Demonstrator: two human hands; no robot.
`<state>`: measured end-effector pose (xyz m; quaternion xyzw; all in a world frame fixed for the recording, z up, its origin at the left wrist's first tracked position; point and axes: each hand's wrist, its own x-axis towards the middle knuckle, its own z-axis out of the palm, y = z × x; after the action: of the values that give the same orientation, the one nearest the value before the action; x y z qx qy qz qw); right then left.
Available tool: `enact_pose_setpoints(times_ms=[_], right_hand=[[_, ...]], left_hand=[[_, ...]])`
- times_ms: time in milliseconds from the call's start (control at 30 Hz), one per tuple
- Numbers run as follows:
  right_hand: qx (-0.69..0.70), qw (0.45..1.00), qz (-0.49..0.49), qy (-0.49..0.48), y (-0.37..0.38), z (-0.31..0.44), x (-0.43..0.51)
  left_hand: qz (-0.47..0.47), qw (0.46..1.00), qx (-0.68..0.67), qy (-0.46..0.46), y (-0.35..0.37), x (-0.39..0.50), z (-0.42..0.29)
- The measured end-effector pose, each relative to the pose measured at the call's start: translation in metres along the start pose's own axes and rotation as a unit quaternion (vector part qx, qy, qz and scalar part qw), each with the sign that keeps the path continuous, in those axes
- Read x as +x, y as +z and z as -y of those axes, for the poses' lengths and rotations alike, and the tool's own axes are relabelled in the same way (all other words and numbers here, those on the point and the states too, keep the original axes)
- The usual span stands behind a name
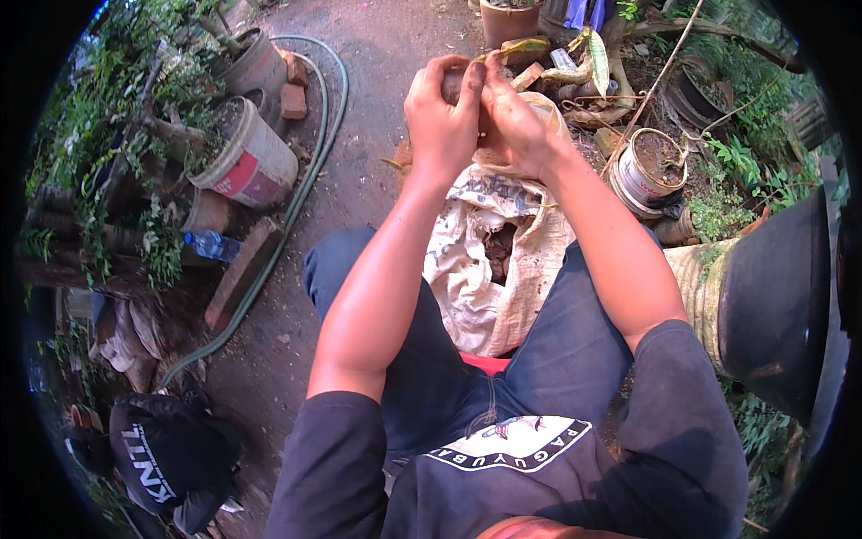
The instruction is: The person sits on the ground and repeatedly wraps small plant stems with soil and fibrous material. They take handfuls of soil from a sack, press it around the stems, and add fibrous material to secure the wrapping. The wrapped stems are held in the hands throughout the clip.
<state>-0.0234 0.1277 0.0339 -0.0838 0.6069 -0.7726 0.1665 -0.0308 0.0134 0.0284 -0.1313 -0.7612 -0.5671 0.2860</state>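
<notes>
My left hand point(441, 118) is curled around a brown rounded lump point(452, 86), which shows between the thumb and fingers. Its material is hard to make out. Close against it, my right hand point(515, 124) is held with its palm turned inward, and whatever lies between the two palms is hidden. Below both hands a white woven plastic sack point(458, 290) stands between my knees. Dark brown, soil-like matter point(500, 252) shows through a tear in its side. The sack's open rim point(555, 114) is partly behind my right hand.
To the left stand a white paint bucket point(259, 155) with a plant, bricks point(293, 101), a green hose point(340, 101) and a plastic bottle point(212, 246). A person in a black shirt point(168, 451) is lower left. At right are a small potted bucket point(650, 165) and a large black container point(774, 296).
</notes>
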Motion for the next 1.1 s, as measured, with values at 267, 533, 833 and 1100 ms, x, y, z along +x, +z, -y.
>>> enact_pose_setpoints(times_ms=[267, 533, 833, 1100], right_hand=[[-0.076, 0.991, 0.06, 0.09, -0.04, -0.002, 0.007], [-0.606, 0.758, 0.11, 0.215, -0.042, -0.115, 0.037], [-0.781, 0.593, 0.106, 0.162, -0.02, -0.269, -0.059], [-0.737, 0.619, 0.126, 0.239, -0.031, -0.279, -0.047]], left_hand=[[-0.092, 0.938, -0.256, -0.215, -0.015, 0.022, 0.016], [-0.095, 0.92, -0.303, -0.23, -0.035, 0.029, 0.007], [-0.048, 0.917, -0.32, -0.234, -0.037, 0.027, -0.002], [-0.067, 0.901, -0.347, -0.252, -0.044, 0.028, -0.007]])
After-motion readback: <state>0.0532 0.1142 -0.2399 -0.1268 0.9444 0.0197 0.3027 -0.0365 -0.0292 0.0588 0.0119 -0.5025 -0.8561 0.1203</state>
